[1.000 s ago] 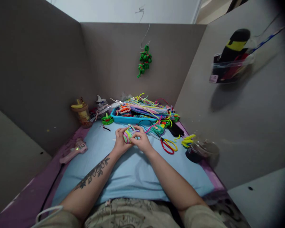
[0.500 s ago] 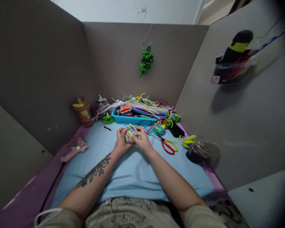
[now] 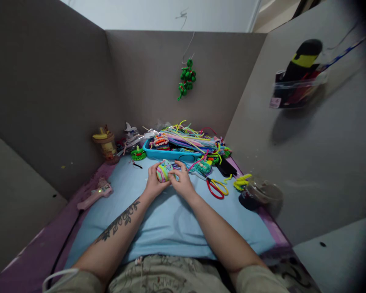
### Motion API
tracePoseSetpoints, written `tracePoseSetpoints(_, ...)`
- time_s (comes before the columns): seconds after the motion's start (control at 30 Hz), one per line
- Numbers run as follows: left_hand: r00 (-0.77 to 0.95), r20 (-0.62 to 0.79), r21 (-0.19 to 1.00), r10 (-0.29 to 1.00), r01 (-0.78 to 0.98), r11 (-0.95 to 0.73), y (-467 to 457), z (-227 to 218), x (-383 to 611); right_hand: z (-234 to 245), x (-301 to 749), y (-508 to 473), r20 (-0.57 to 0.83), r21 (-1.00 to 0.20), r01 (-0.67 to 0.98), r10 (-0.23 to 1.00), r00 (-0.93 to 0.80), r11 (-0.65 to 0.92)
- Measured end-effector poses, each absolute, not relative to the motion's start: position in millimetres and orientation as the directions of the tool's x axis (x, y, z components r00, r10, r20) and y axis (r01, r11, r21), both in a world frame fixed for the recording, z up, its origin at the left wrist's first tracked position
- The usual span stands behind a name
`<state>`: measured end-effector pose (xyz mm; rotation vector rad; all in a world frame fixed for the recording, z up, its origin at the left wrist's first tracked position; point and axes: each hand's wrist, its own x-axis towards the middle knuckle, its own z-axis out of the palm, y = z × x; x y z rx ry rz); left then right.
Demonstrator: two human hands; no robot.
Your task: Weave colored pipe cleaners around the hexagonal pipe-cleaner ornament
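Observation:
Over the blue cloth [image 3: 158, 219], a small rounded pastel craft piece [image 3: 163, 171], striped yellow, green, pink and blue, sits between my hands. It looks made of pipe cleaners. My left hand [image 3: 154, 179] wraps round its left side. On its right side, my right hand [image 3: 180, 179] grips with the thumb, forefinger raised and bent; the other fingertips are partly hidden. To the right lie scissors [image 3: 217, 189] with one red and one yellow handle, beside a teal fuzzy piece [image 3: 203, 167].
A blue tray [image 3: 171, 154] heaped with colourful pipe cleaners [image 3: 189, 138] stands at the back. Left are a pink glue gun [image 3: 96, 196], its cord, and a cup [image 3: 108, 146]. Right are a black phone-like object [image 3: 226, 167] and a clear-topped container [image 3: 253, 195]. Grey panels enclose three sides.
The craft piece has turned in my hands and more of its striped face shows. My right hand's fingers have lifted and spread slightly from its top.

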<state>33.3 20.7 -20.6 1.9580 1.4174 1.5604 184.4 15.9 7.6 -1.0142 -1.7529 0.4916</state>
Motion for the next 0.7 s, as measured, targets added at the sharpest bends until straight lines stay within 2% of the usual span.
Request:
tracePoseSetpoints(0.17, 0.004, 0.584, 0.7, 0.811, 0.503, -0.507, 19.6, -23.6, 36.0, 2.9, 181.6, 17.4, 0.566, -0.706, 0.42, 0.811, -0.15, 0.57)
tracePoseSetpoints(0.3, 0.087, 0.488, 0.812, 0.869, 0.321, -0.488, 19.4, -26.2, 36.5, 3.7, 184.3, 19.8, 0.556, -0.726, 0.397, 0.819, -0.143, 0.562)
tracePoseSetpoints(0.43, 0.136, 0.369, 0.908, 0.92, 0.158, -0.387, 19.2, -23.3, 35.3, 7.8, 192.1, 24.1, 0.531, -0.763, 0.354, 0.837, -0.135, 0.541)
tracePoseSetpoints(0.7, 0.145, 0.296, 0.947, 0.944, 0.086, -0.31, 18.8, -18.2, 33.7, 15.0, 205.8, 24.6, 0.607, -0.627, 0.451, 0.761, -0.228, 0.635)
